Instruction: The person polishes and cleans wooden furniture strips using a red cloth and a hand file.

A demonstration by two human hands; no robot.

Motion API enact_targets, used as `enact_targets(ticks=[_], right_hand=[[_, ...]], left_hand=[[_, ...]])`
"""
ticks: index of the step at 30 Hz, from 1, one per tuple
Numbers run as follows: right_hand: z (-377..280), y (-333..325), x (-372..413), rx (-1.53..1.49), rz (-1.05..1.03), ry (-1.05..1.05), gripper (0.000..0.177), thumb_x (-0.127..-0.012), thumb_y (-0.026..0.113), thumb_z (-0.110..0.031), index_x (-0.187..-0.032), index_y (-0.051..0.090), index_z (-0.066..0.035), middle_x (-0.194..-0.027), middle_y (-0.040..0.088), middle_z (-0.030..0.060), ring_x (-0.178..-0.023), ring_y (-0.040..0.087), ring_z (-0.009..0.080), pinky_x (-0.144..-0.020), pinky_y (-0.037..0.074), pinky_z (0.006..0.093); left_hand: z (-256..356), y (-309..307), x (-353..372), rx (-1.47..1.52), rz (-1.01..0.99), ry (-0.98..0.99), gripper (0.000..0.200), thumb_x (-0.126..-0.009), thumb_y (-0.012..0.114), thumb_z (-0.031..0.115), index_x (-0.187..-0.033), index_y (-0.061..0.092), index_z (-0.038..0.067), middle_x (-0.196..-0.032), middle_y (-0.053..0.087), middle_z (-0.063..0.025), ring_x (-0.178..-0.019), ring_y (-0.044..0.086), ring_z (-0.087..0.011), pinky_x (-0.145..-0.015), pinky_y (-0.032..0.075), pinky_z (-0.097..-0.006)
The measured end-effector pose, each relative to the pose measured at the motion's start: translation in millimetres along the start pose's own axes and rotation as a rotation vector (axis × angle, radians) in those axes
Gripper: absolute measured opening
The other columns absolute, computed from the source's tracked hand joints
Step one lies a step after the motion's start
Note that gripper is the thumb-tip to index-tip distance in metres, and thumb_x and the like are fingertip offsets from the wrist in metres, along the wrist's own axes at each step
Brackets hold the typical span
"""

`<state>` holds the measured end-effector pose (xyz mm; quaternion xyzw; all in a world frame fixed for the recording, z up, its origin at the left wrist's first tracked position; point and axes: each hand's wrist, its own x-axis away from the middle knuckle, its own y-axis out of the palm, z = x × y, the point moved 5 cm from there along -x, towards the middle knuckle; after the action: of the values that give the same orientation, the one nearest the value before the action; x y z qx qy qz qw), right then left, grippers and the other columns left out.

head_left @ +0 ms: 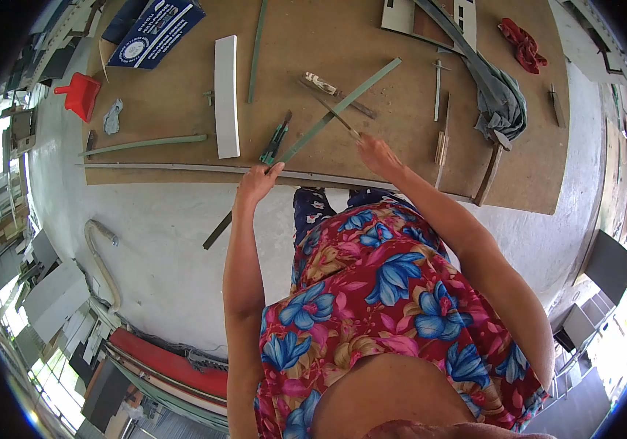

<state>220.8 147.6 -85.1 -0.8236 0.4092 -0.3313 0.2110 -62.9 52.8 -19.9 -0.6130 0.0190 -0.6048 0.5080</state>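
- Left hand (258, 184): fingers wrap snugly around a green strip (375, 80), slanting across the bench's (160, 110) near edge.
- Right hand (380, 155): fingers close on a slim tool (348, 126), crossing the strip over the bench.

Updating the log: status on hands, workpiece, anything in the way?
Left hand gripping green strip. Right hand holding thin tool across it. Close by strip: green-handled tool, patterned-handled tool; contact unclear.

Gripping with the left hand (257, 183) at the near edge of the table (167, 95). Reaching over it with curled right hand (380, 157).
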Motion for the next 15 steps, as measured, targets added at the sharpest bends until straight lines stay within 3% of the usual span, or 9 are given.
enact_targets(ticks=[5, 8, 11, 15], right_hand=[[12, -23, 58, 0.078, -0.06, 0.028, 0.026, -0.088, 0.045, -0.017, -0.107, 0.051, 0.0, -0.081, 0.059, 0.0291, -0.079, 0.059, 0.0454, -0.066, 0.047, 0.0514], [3, -11, 24, 0.031, -0.016, 0.024, 0.022, -0.088, 0.047, -0.016, -0.101, 0.052, 0.0, -0.08, 0.059, 0.0283, -0.076, 0.06, 0.0442, -0.062, 0.047, 0.0508], [-10, 17, -34, 0.315, -0.128, -0.134, 0.022, -0.087, 0.048, -0.015, -0.102, 0.052, 0.0, -0.079, 0.059, 0.0287, -0.076, 0.06, 0.0429, -0.061, 0.047, 0.0493], [-12, 3, -25, -0.006, 0.005, -0.028, 0.023, -0.086, 0.049, -0.015, -0.102, 0.053, 0.0, -0.079, 0.059, 0.0289, -0.074, 0.061, 0.042, -0.061, 0.047, 0.0496]], left_hand=[[1, 1, -1, 0.034, -0.053, -0.005, 0.067, -0.082, 0.046, 0.064, -0.068, 0.064, 0.001, -0.063, 0.061, -0.0145, -0.072, 0.064, -0.033, -0.07, 0.047, -0.0413], [-2, 1, -2, 0.049, -0.064, 0.022, 0.065, -0.082, 0.047, 0.063, -0.067, 0.063, 0.002, -0.063, 0.061, -0.0143, -0.069, 0.063, -0.0314, -0.068, 0.046, -0.0405], [7, -7, 8, 0.034, -0.07, -0.025, 0.066, -0.082, 0.047, 0.063, -0.067, 0.063, 0.001, -0.062, 0.06, -0.0139, -0.068, 0.062, -0.0305, -0.068, 0.046, -0.0401], [5, -5, 2, 0.043, -0.089, -0.013, 0.067, -0.08, 0.049, 0.064, -0.065, 0.062, 0.0, -0.062, 0.06, -0.0139, -0.067, 0.062, -0.0301, -0.067, 0.046, -0.0395]])
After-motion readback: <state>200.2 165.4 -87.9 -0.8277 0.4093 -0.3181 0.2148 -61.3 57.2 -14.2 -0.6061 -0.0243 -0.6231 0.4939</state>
